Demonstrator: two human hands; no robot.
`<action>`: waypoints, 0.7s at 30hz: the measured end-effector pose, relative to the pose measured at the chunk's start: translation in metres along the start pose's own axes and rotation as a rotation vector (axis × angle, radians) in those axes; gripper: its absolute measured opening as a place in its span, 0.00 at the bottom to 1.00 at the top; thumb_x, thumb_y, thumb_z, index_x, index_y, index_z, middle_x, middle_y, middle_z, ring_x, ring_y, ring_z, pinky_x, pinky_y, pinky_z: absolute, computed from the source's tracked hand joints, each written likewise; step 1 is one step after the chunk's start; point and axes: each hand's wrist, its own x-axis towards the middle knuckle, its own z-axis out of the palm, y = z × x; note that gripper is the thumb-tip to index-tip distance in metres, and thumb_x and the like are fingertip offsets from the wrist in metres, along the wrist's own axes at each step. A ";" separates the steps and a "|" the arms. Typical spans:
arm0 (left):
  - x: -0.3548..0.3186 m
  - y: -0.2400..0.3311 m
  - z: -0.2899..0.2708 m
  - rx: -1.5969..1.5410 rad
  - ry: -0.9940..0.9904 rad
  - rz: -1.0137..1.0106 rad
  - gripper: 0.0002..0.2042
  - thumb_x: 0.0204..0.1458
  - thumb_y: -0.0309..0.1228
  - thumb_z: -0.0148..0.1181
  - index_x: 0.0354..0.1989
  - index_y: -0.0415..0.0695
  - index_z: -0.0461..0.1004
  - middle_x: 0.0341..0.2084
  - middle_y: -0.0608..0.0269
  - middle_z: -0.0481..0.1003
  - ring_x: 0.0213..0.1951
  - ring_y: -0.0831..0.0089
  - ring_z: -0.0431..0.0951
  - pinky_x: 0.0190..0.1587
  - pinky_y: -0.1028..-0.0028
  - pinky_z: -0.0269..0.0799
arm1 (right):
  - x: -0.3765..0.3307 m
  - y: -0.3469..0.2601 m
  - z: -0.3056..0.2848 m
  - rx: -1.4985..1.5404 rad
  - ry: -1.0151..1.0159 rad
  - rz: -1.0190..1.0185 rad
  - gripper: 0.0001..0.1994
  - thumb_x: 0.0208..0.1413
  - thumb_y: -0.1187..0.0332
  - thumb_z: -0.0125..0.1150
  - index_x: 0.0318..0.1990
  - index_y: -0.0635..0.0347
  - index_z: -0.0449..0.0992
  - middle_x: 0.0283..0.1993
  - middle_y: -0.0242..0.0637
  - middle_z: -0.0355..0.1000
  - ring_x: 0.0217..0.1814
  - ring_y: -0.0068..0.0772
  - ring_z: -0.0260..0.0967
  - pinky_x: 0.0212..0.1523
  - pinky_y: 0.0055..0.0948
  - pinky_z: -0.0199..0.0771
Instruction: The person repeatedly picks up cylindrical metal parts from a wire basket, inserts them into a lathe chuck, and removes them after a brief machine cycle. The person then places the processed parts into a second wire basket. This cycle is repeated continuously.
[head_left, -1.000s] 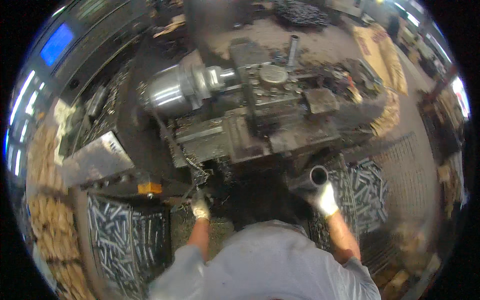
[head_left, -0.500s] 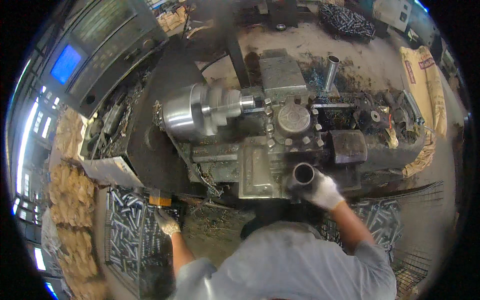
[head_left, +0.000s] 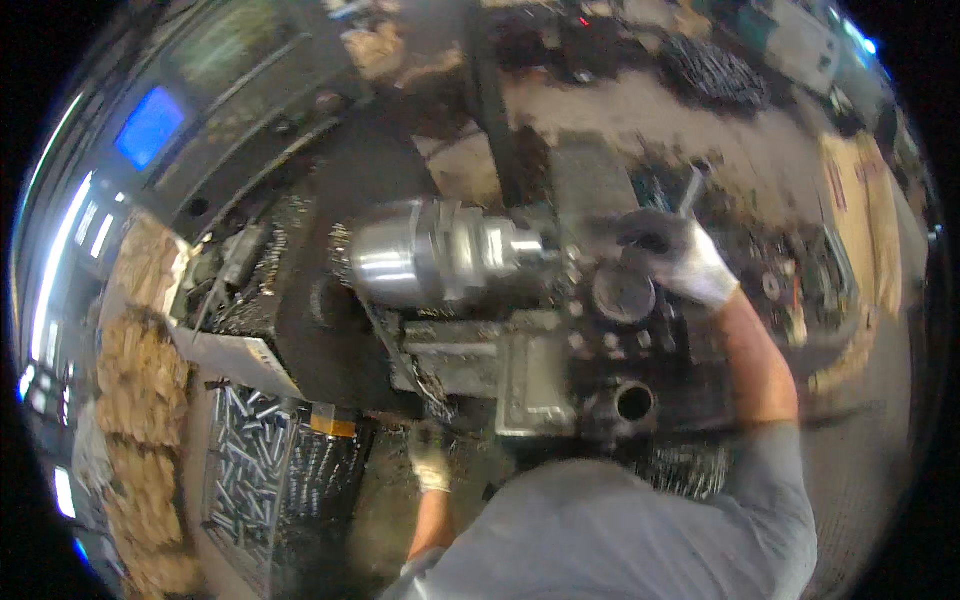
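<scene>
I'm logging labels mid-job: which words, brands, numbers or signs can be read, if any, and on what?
No text is readable.
Tan sack: marks too blurred to read.
Blue lit screen: no legible characters.
Pale metal panel: dark marks near one end, too blurred to read.

I have my gloved right hand (head_left: pixel 690 262) stretched well forward, its darkened fingers (head_left: pixel 643 232) pointing leftward, the bare right forearm (head_left: pixel 762 370) angling up from a grey sleeve (head_left: pixel 778 485). My gloved left hand (head_left: pixel 429 466) hangs nearer the torso (head_left: pixel 580 535), its grip too blurred to read.
</scene>
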 end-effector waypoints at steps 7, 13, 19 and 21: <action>-0.011 0.094 0.055 0.093 -0.267 0.182 0.10 0.67 0.35 0.59 0.48 0.43 0.79 0.32 0.54 0.81 0.37 0.67 0.82 0.42 0.64 0.76 | 0.157 0.042 0.103 -0.603 -0.638 -0.092 0.28 0.49 0.54 0.71 0.58 0.52 0.80 0.49 0.50 0.83 0.48 0.52 0.82 0.49 0.44 0.81; -0.032 0.041 0.034 0.157 -0.225 0.001 0.13 0.65 0.39 0.61 0.49 0.44 0.80 0.37 0.52 0.83 0.40 0.64 0.83 0.47 0.65 0.77 | 0.182 0.069 0.148 -0.844 -0.804 -0.016 0.26 0.44 0.49 0.73 0.43 0.62 0.86 0.43 0.52 0.83 0.46 0.50 0.83 0.46 0.47 0.82; -0.042 0.012 0.010 0.319 -0.250 -0.377 0.20 0.63 0.51 0.59 0.52 0.49 0.80 0.46 0.42 0.81 0.51 0.41 0.80 0.53 0.52 0.76 | 0.201 0.073 0.132 -0.361 -1.039 0.345 0.23 0.43 0.53 0.78 0.35 0.68 0.85 0.33 0.34 0.81 0.34 0.33 0.75 0.35 0.41 0.75; -0.037 0.020 0.010 0.256 -0.266 -0.240 0.17 0.62 0.44 0.63 0.52 0.47 0.79 0.42 0.48 0.83 0.46 0.55 0.82 0.51 0.60 0.76 | 0.200 0.075 0.136 -0.384 -1.015 0.196 0.22 0.43 0.53 0.78 0.32 0.67 0.84 0.30 0.35 0.80 0.31 0.33 0.73 0.32 0.43 0.72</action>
